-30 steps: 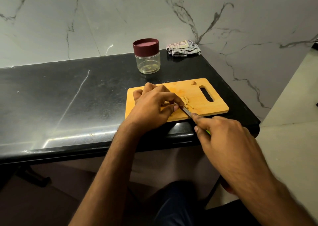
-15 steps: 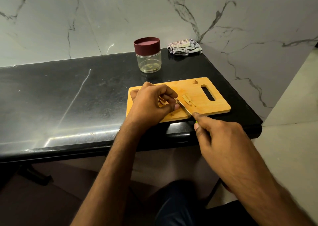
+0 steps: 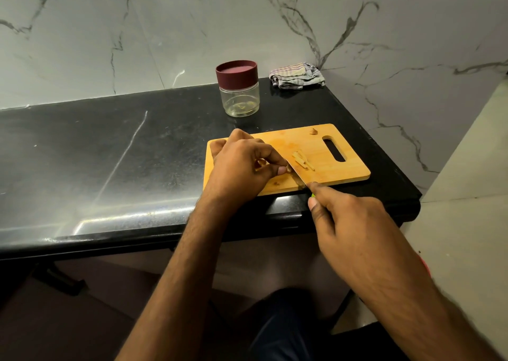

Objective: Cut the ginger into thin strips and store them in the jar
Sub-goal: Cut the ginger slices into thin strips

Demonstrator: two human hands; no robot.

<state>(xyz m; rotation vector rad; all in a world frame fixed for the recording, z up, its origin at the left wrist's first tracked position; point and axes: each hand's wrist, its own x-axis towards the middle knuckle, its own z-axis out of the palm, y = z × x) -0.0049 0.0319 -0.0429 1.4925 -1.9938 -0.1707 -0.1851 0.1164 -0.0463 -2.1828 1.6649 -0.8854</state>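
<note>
Black worktop [image 3: 110, 154] carries a board [image 3: 341, 168]; jar [image 3: 238, 88] at 12 o'clock. Left hand [image 3: 242, 168] pinches ginger [image 3: 288, 169]. Right hand [image 3: 349, 223] grips the knife [image 3: 298, 176].

One cutting board [image 3: 324, 175], one knife [image 3: 297, 174], one lidded jar [image 3: 238, 88]. One folded cloth [image 3: 297, 75]. Two hands; ginger strips uncountable.

Dim, even light; glare streaks the black countertop [image 3: 115, 168], and wide-angle distortion bends the edges.

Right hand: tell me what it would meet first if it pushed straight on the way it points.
The right hand, holding the knife, points up-left across the cutting board. It would probably meet the left hand's fingertips pinning the ginger piece first; depth is unclear.
</note>
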